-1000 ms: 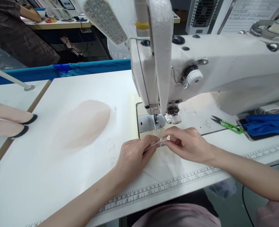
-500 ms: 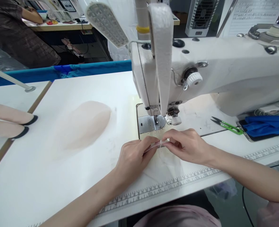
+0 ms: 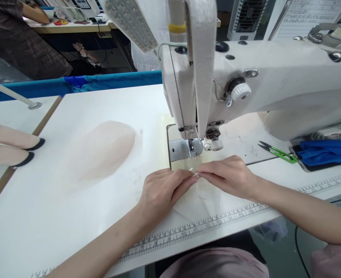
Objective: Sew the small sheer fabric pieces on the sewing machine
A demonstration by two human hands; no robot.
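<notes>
Less of the pale strip (image 3: 196,174) showed than half a second earlier: only a sliver was in sight, so its shape was mostly hidden. The left hand (image 3: 161,193) pinched it between closed thumb and forefinger above the worktop (image 3: 147,116); to its right, the right hand (image 3: 232,175) had thumb and forefinger drawn together on the strip's end, just in front of the metal plate (image 3: 178,150) of the sewing machine (image 3: 260,61).

Readable marks: ruler numbers only.
Printed ruler strip (image 3: 222,221) along the near edge of the desk (image 3: 101,216): tick marks, "10" legible, other numerals blurry. White sheet (image 3: 312,21), upper right: lines of writing, too small to read.
</notes>
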